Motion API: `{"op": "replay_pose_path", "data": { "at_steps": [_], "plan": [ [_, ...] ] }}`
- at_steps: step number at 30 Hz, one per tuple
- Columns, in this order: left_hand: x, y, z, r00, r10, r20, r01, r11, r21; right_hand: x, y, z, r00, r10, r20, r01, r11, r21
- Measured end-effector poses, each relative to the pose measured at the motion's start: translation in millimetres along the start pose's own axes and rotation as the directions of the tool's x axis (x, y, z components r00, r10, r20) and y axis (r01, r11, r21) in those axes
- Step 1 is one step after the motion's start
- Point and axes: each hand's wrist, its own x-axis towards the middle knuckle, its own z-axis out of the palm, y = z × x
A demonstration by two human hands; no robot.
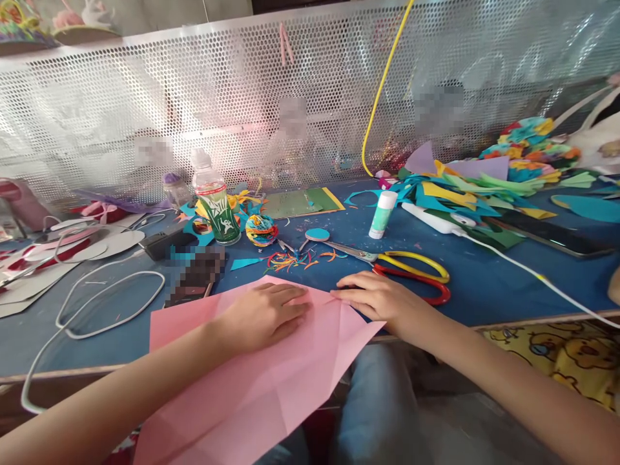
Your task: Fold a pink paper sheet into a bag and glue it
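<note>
A large pink sheet of paper [252, 381] lies across the front edge of the blue table [508, 284] and hangs over it toward my lap. Fold creases run across the sheet. My left hand [264, 314] lies flat on the paper near its far edge, fingers stretched out and together. My right hand [380, 298] rests on the paper's far right part, fingertips pressed down on a crease. Neither hand holds anything.
Scissors with yellow and red handles [411, 271] lie just beyond my right hand. A glue stick [382, 214], a plastic bottle [213, 205], a colourful paper ball [261, 229], paper scraps [460, 187], a phone [552, 234] and white cables [111, 303] lie further back. A perforated metal screen [314, 97] closes off the rear.
</note>
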Motion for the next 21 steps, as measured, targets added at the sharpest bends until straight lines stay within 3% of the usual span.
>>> {"op": "replay_pose_path", "data": {
  "at_steps": [21],
  "plan": [
    [-1.8,-1.1,3.5,0.999,0.025,-0.024,-0.025,1.0,0.006,0.0,-3.2,-4.1,0.999,0.013,0.04,-0.012,1.0,-0.004]
  ]
}}
